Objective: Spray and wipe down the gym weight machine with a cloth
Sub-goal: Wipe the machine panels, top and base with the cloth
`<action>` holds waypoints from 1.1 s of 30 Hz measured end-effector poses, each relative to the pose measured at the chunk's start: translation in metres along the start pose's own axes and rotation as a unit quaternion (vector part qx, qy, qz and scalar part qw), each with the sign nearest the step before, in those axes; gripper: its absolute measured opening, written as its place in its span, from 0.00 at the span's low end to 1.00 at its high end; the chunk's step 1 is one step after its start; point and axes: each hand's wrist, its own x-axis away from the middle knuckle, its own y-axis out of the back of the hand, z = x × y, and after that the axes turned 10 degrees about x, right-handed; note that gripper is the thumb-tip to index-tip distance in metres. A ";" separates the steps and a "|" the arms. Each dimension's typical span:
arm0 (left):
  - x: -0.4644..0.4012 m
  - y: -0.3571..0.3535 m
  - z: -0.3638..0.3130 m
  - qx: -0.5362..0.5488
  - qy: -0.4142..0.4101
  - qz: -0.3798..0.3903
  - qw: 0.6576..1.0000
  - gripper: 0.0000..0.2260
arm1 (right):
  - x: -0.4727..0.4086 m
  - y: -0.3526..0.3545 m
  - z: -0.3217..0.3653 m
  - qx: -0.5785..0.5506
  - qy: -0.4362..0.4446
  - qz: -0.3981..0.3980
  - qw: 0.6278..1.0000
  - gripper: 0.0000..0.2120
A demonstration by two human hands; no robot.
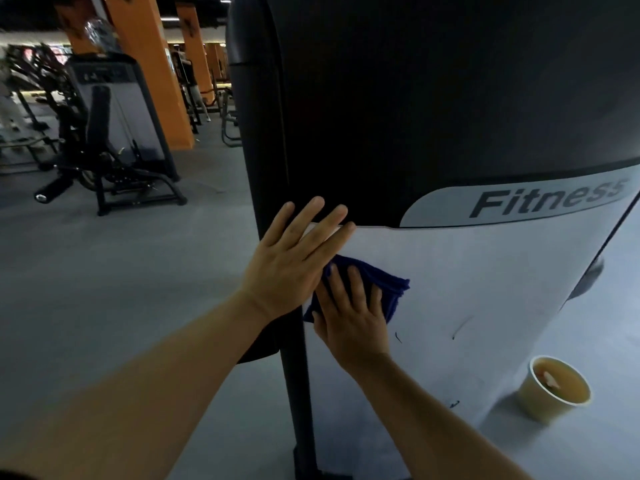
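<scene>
Firm, overlapping strokes suit this panel [485, 289]: right hand [353, 320] presses flat fingers on blue cloth [377, 285], left hand [294, 258] braces, spread.

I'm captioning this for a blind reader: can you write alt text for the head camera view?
A person's right hand presses a folded dark blue cloth flat against the pale grey panel of a black gym weight machine, while the left hand rests open on its edge. A tan paper cup sits on the floor nearby.
</scene>
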 end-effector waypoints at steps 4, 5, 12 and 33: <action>0.019 -0.012 -0.013 0.031 0.025 -0.008 0.999 0.26 | 0.025 -0.008 0.012 -0.002 -0.017 0.034 0.999 0.34; 0.027 -0.016 -0.014 0.036 0.033 -0.016 0.999 0.26 | 0.031 -0.012 0.012 0.001 -0.008 0.038 0.999 0.33; 0.090 -0.043 -0.016 0.060 0.184 -0.094 0.977 0.26 | 0.015 -0.007 0.002 0.030 0.039 -0.032 0.998 0.48; 0.163 -0.129 -0.060 0.011 0.198 -0.172 0.965 0.26 | 0.012 -0.036 0.014 0.118 0.048 -0.150 0.980 0.36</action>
